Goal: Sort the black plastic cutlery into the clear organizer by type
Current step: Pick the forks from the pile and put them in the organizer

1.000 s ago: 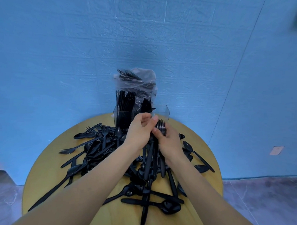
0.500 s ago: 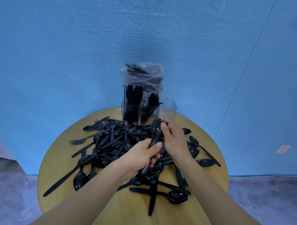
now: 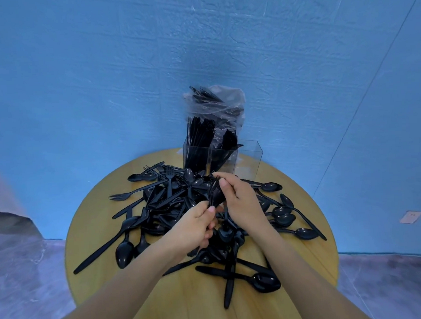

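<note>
Black cutlery and clear organizer on a round table

A tangled pile of black plastic cutlery (image 3: 173, 204) covers the table's middle; the clear organizer (image 3: 249, 157) stands upright at the far edge, its left compartments holding upright black pieces, the right one looking unfilled.

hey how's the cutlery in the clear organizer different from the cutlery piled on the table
The cutlery in the clear organizer stands upright, packed close; the pile on the round wooden table lies flat, crisscrossed. The organizer pieces sit grouped in compartments, while the pile mixes forks and spoons. Both are black plastic.
</note>
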